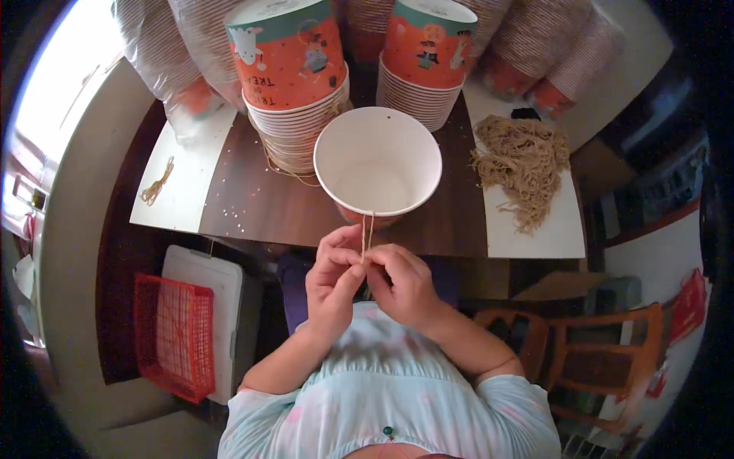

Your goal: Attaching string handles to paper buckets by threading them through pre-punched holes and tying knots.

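String [367, 232] runs nearly straight up from her pinched fingertips to the rim of the paper bucket [378, 163], mouth up near the table's front edge; left hand [333, 279] and right hand [401, 281] both pinch its lower end.

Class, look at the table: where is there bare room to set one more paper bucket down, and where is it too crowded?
Bare patches: the brown tabletop between the left white sheet and the open bucket, and the white sheet's near end below the string pile. Crowded: the table's far edge, filled by the bucket stacks and bagged stacks. Both hands, left and right, pinch the bucket's string.
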The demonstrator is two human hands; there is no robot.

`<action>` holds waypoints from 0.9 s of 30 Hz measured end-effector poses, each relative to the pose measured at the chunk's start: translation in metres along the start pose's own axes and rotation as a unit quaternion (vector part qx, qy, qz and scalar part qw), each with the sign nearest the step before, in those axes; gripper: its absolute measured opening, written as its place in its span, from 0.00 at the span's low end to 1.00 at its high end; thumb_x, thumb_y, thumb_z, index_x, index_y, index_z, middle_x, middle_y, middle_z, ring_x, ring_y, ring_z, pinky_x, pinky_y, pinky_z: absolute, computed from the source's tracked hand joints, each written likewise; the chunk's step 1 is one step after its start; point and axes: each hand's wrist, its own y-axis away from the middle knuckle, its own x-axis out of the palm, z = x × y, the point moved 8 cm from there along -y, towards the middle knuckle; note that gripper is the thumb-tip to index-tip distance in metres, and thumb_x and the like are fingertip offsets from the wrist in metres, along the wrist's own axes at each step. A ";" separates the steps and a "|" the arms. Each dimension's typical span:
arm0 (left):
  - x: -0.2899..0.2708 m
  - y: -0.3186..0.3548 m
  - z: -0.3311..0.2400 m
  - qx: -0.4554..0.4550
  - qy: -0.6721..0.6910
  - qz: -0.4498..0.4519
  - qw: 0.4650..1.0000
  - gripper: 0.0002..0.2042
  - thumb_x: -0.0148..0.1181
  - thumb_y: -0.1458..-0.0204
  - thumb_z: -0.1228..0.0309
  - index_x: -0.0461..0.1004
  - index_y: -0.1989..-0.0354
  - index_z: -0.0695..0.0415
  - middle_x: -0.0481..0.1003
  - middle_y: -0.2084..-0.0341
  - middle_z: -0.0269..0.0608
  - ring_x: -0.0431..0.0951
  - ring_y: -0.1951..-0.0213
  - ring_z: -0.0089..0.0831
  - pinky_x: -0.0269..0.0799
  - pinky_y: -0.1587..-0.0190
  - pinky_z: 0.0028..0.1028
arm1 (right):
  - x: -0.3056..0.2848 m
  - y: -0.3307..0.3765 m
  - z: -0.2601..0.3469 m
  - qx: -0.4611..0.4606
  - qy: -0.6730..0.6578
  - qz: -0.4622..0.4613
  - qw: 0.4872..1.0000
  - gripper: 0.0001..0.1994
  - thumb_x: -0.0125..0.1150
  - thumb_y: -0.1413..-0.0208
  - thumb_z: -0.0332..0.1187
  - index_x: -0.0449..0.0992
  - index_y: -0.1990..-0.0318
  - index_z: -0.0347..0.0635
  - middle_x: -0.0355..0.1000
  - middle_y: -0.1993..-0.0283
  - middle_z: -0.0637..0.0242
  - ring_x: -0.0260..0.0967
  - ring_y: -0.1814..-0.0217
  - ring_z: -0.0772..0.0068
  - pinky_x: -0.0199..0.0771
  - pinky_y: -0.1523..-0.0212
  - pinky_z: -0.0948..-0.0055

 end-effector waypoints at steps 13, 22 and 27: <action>0.015 -0.010 -0.001 0.012 -0.122 0.065 0.990 0.09 0.53 0.51 0.84 0.69 0.62 0.62 0.60 0.48 0.46 0.70 0.53 0.26 0.70 0.56 0.24 | -0.003 -0.011 -0.046 0.323 -0.288 0.078 0.898 0.09 0.62 0.48 0.33 0.77 0.66 0.34 0.72 0.70 0.65 0.69 0.70 0.77 0.71 0.67 0.77; 0.015 -0.016 0.002 -0.001 -0.088 0.026 0.996 0.21 0.54 0.59 0.83 0.63 0.52 0.62 0.64 0.57 0.39 0.67 0.75 0.15 0.64 0.77 0.18 | -0.023 -0.026 -0.014 0.125 0.022 0.117 0.985 0.04 0.62 0.52 0.31 0.77 0.71 0.41 0.71 0.73 0.64 0.71 0.71 0.63 0.70 0.69 0.66; 0.016 -0.023 -0.008 0.029 -0.287 0.078 0.954 0.19 0.55 0.59 0.82 0.67 0.55 0.63 0.67 0.64 0.39 0.64 0.81 0.16 0.60 0.80 0.17 | -0.035 -0.036 0.013 0.020 0.158 0.090 0.983 0.04 0.65 0.58 0.26 0.75 0.73 0.40 0.70 0.74 0.63 0.69 0.71 0.61 0.69 0.69 0.68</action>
